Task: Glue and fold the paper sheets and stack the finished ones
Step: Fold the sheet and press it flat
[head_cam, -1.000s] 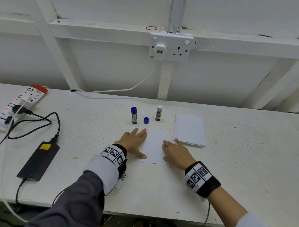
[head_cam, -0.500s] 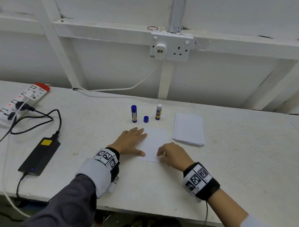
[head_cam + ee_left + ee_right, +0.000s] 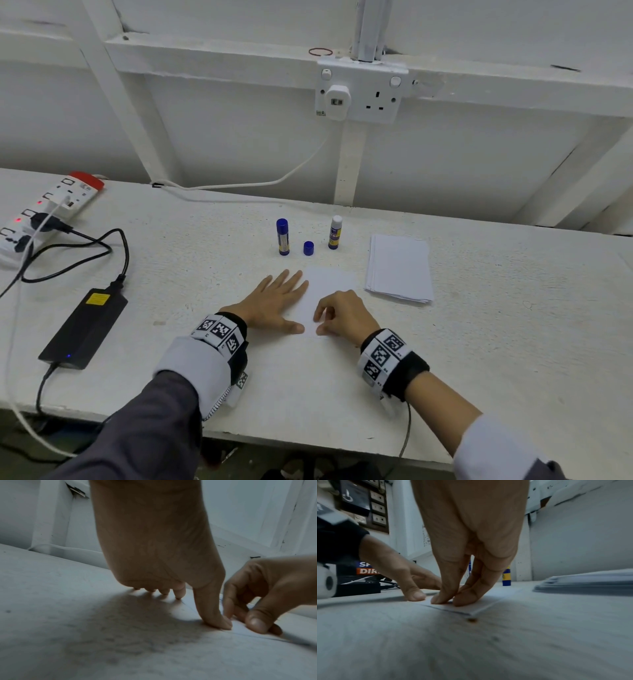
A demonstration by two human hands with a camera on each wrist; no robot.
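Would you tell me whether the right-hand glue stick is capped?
Uncapped: the right glue stick shows a bare white tip, and a loose blue cap stands beside it.

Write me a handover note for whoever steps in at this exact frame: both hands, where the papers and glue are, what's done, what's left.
Left hand: flat, fingers straight, pressing the folded sheet's left side.
Right hand: fingertips curled onto the sheet's near edge, apparently pinching it; the grip isn't certain.
Paper stack: right of the sheet, apart from it.
Capped glue stick, loose blue cap and uncapped glue stick stand behind the sheet.
Done: this sheet looks doubled over.
Left: finish pressing it, place it on the stack, recap the glue.
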